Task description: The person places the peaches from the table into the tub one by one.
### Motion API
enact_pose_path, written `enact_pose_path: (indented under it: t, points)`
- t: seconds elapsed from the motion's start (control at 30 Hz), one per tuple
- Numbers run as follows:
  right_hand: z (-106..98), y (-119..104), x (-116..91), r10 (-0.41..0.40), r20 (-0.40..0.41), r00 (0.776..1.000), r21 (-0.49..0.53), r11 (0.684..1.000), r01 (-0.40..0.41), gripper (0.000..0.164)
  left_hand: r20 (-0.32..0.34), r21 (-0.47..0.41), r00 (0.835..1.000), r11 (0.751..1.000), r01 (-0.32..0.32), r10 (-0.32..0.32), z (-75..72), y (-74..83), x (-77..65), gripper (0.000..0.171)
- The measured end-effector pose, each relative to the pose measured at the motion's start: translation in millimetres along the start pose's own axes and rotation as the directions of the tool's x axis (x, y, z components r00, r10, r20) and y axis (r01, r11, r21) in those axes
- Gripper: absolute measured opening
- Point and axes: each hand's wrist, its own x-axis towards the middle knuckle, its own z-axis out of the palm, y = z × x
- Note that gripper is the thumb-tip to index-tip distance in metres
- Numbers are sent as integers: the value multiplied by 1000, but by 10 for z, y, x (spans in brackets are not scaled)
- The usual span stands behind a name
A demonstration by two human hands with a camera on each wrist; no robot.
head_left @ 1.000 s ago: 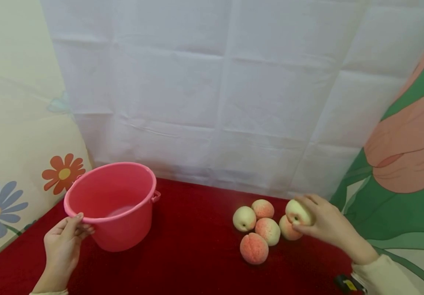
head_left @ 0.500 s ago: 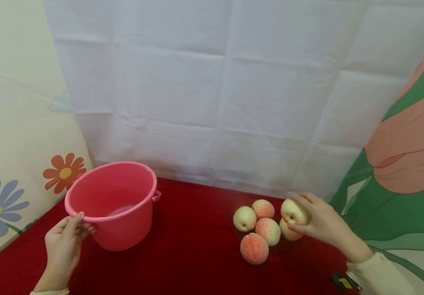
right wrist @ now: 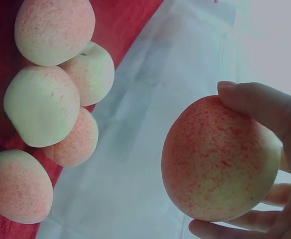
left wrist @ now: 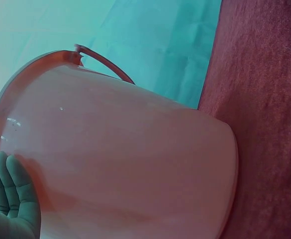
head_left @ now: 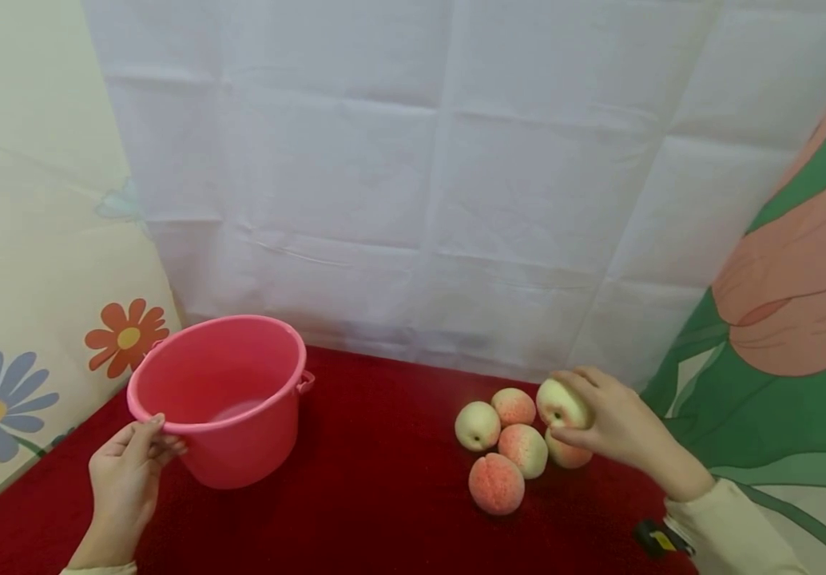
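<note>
My left hand (head_left: 125, 471) pinches the near left rim of a pink bucket (head_left: 240, 455), thumb on top and fingers beneath. In the left wrist view the fingers lie along the outer wall of the bucket (left wrist: 125, 154). On the right, my right hand (head_left: 621, 419) grips a pale peach (head_left: 561, 403), which overlaps another peach (head_left: 569, 451) in the head view. The right wrist view shows the held peach (right wrist: 220, 164) between thumb and fingers, its skin speckled red. Several more peaches (head_left: 523, 450) cluster just left of that hand on the red cloth.
A red cloth (head_left: 377, 479) covers the tabletop. A white sheet (head_left: 355, 200) hangs behind it, with flower-patterned panels at left and right. The bucket's handle (left wrist: 105, 62) hangs down its side. A black and yellow object (head_left: 661, 539) sits by the right sleeve.
My right hand has moved slightly left with the peach in its grip. The left hand and the bucket stay nearly where they were.
</note>
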Motion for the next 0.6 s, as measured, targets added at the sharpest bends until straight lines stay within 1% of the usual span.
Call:
enact_pose_path:
  t: [0.03, 0.13, 0.23, 0.3, 0.4, 0.5, 0.53, 0.6]
  points:
    - [3, -6, 10, -5, -3, 1000, -1, 1000, 5, 63, 10, -5, 1000, 1000, 2, -2, 1, 12, -1, 27]
    - [16, -24, 41, -19, -20, 1000, -1, 1000, 19, 63, 14, -8, 1000, 1000, 2, -2, -5, 13, 5, 28]
    - [35, -46, 72, -24, -23, 999, 1, 1000, 24, 63, -6, 2, 1000, 1000, -3, 3, -5, 3, 10, 30]
    - [42, -63, 89, -18, -16, 1000, 4, 1000, 18, 63, -27, 14, 1000, 1000, -4, 4, 10, -3, 4, 30]
    - [45, -90, 112, -2, 3, 1000, 13, 1000, 2, 63, -18, 20, 1000, 1000, -2, 3, 39, 21, -19, 30]
    - [48, -112, 136, 6, 13, 1000, 22, 1000, -7, 62, 1, 46, 1000, 999, 17, -17, 119, 120, -82, 25]
    - [53, -118, 144, 8, 14, 1000, 25, 1000, -8, 62, 21, 44, 1000, 999, 18, -19, 147, 156, -110, 23]
    - [64, -130, 160, 7, 15, 1000, 29, 1000, -7, 62, 33, 61, 999, 998, 25, -27, 241, 259, -186, 19]
